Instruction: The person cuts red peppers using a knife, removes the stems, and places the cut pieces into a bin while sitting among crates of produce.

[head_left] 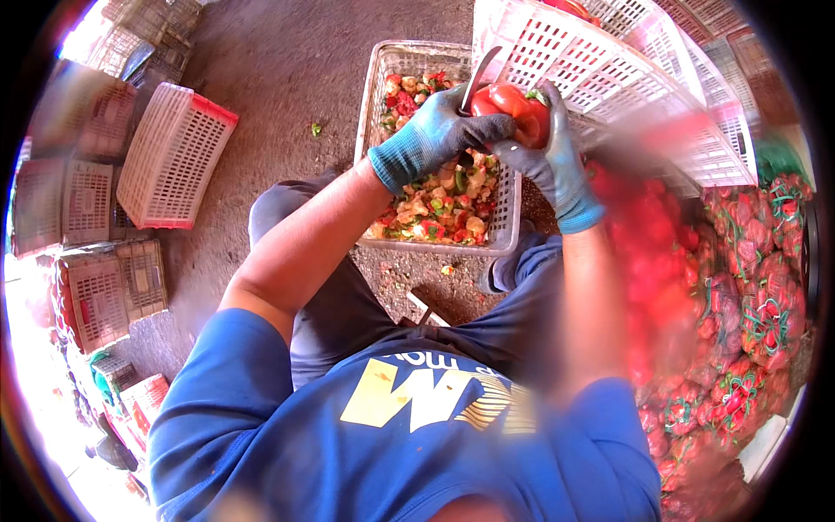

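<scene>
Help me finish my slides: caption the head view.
Knife in left hand, red pepper in right hand, above a crate of scraps.

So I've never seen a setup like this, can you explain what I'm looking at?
There's no machine here, just a person at work. The picture comes from a fisheye camera worn on their head, looking down, so straight edges bend. The gloved left hand grips a curved blade; the gloved right hand holds a red pepper, which the left hand also seems to touch. Below, a crate on the ground holds chopped scraps. To the right are a white crate and mesh bags of red produce, partly blurred.
</scene>
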`<state>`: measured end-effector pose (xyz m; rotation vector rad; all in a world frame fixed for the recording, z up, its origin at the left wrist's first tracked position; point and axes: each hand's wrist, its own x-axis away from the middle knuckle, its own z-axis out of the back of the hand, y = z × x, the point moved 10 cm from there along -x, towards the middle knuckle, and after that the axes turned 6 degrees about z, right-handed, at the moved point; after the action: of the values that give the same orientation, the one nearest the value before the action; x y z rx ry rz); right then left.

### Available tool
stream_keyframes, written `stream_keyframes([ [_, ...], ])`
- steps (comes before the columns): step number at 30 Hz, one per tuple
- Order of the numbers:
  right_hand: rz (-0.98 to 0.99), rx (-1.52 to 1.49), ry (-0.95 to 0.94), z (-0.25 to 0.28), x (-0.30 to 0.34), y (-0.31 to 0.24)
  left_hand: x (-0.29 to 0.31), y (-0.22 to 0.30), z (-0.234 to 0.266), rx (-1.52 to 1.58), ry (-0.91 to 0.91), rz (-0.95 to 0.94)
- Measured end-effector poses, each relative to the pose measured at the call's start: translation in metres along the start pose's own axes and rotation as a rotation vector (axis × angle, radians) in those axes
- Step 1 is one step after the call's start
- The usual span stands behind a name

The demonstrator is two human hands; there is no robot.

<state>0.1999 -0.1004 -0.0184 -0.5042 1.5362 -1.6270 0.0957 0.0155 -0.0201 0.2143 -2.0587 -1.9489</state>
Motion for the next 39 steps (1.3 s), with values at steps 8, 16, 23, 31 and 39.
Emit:
stream_keyframes([
  [8, -0.051, -0.096, 0.042, 0.006, -0.004, 0.003, 0.01, 0.018, 0.005, -0.101, 0.009, 0.153],
  [16, -0.073, -0.545, -0.069, 0.007, 0.005, -0.021, -0.006, -0.025, 0.025, 0.395, -0.363, 0.236],
  [23, 0.018, -0.675, 0.075, 0.012, 0.008, -0.034, -0.006, -0.022, 0.016, 0.769, -0.406, 0.188],
  [31, -0.027, -0.496, -0.112, 0.016, 0.017, -0.029, 0.001, -0.003, 0.031, 0.099, -0.156, 0.199],
  [39, -0.015, -0.582, -0.431, -0.007, 0.02, -0.046, 0.015, -0.014, 0.037, 0.148, -0.248, 0.107],
])
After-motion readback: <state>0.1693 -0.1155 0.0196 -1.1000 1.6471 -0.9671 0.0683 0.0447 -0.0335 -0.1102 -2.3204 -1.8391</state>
